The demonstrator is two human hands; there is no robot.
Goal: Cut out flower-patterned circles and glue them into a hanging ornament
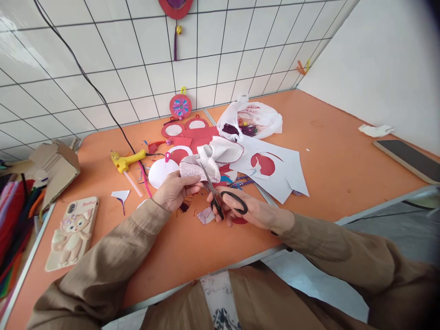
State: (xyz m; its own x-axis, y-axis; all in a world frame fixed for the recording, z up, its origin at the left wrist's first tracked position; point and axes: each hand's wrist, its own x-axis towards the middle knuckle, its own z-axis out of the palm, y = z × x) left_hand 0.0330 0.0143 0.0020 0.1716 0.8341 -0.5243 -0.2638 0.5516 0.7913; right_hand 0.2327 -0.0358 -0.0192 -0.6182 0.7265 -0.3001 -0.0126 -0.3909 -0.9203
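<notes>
My left hand pinches the lower edge of a white cloth piece with thin lines drawn on it. My right hand has its fingers through the black handles of a pair of scissors. The scissors' blades are parted and point up and left, right at the cloth. I cannot tell whether they touch its edge. Below my hands lies a small lined scrap. A white disc with a pink loop rests left of the cloth.
A yellow glue gun with its cord stands at left, near a phone in a bear case. White paper with cut-outs, red cut-out paper and a plastic bag of tassels lie behind. Another phone sits at far right.
</notes>
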